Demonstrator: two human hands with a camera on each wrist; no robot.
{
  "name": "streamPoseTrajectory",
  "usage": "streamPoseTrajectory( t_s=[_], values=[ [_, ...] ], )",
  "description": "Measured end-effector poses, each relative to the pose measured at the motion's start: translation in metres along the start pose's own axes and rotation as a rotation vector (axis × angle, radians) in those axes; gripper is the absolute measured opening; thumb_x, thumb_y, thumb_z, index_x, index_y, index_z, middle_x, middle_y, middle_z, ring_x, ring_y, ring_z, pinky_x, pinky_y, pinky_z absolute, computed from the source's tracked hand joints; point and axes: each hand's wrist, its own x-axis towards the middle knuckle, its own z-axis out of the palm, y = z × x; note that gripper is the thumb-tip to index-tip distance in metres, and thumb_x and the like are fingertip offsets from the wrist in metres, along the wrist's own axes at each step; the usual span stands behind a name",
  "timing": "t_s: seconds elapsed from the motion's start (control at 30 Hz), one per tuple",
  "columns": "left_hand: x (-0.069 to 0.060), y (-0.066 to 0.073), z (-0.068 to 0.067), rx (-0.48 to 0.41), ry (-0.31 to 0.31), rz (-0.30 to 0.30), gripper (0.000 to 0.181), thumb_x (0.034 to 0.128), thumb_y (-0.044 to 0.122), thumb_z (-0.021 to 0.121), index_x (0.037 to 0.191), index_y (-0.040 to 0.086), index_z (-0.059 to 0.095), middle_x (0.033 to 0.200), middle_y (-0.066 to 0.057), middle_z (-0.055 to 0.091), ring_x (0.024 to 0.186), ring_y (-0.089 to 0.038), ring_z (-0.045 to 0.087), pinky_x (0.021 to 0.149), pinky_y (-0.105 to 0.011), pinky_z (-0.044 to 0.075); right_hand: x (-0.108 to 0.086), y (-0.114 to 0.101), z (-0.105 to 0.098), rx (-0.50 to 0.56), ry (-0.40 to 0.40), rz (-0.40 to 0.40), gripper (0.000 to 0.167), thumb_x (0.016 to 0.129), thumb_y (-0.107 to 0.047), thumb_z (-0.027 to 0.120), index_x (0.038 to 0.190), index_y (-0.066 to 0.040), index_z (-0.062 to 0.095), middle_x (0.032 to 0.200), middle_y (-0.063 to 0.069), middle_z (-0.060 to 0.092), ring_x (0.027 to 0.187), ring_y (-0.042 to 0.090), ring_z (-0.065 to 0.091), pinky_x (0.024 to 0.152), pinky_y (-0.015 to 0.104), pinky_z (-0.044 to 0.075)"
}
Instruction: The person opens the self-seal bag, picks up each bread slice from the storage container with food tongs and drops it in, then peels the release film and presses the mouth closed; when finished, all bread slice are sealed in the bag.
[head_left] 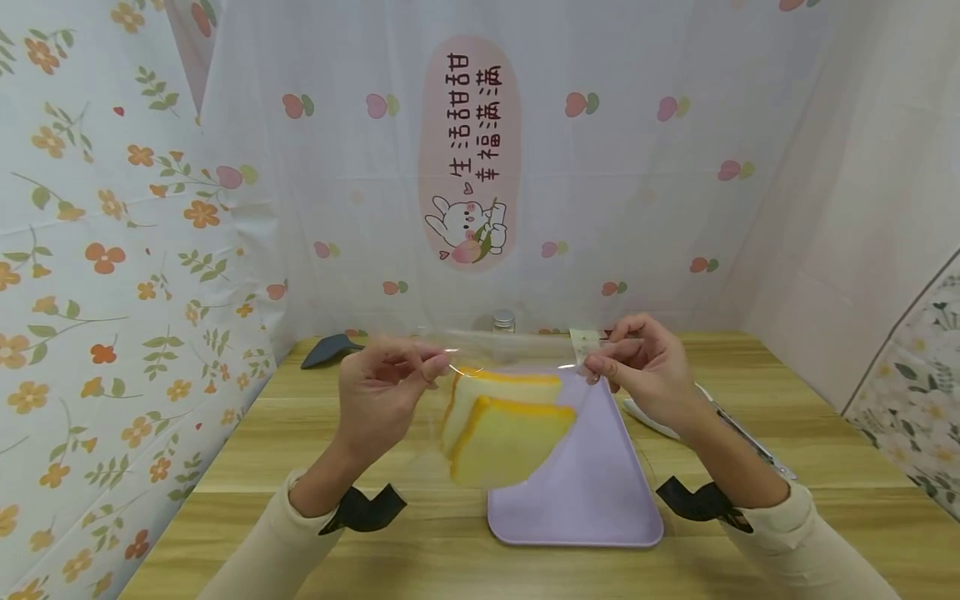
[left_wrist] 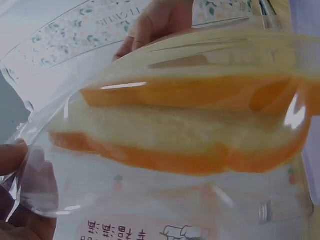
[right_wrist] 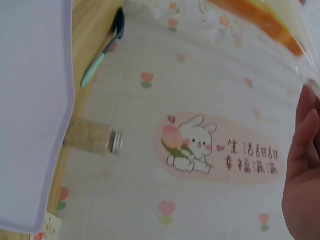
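A clear plastic bag [head_left: 517,343] hangs between my two hands in the head view. Inside it lie two overlapping bread slices, the front slice [head_left: 513,446] and the back slice [head_left: 498,385], pale with orange-yellow crusts. My left hand [head_left: 378,396] pinches the bag's upper left corner between thumb and fingers. At the upper right corner, my right hand [head_left: 648,367] pinches the edge the same way. The left wrist view shows the bread crust [left_wrist: 190,92] close up through the shiny film. In the right wrist view, only part of my right hand [right_wrist: 305,170] shows, at the right edge.
Below and behind the bag, a lilac tray [head_left: 585,508] lies on the wooden table [head_left: 420,558]. Toward the back stand a lidded glass jar [head_left: 503,320] and a dark-headed utensil [head_left: 326,352]. A white object [head_left: 648,417] and a thin metallic tool [head_left: 757,446] lie right of the tray.
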Motion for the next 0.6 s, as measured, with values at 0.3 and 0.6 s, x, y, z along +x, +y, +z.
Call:
streamPoseTrajectory(
  t_s=[0.3,0.6],
  values=[
    [-0.001,-0.007,0.0,0.08,0.133,0.226,0.007,0.0874,-0.006,0.071,0.083,-0.011,0.074,0.089,-0.013,0.074,0.076,-0.013,0.07,0.059,-0.022,0.054,0.004,0.009,0.033,-0.003,0.141,-0.27,0.005,0.088,0.013,0.065,0.084,0.01,0.067,0.092,0.011,0.074,0.081,0.019,0.071,0.057,0.023,0.051],
    [0.002,-0.004,0.002,0.105,0.253,0.161,0.011,0.0767,-0.024,0.069,0.086,-0.019,0.069,0.085,-0.005,0.074,0.07,-0.008,0.069,0.054,-0.021,0.053,0.001,0.015,0.049,-0.011,0.165,-0.234,0.022,0.088,0.018,0.057,0.104,0.01,0.07,0.103,0.01,0.074,0.089,0.019,0.069,0.064,0.022,0.053]
  ],
)
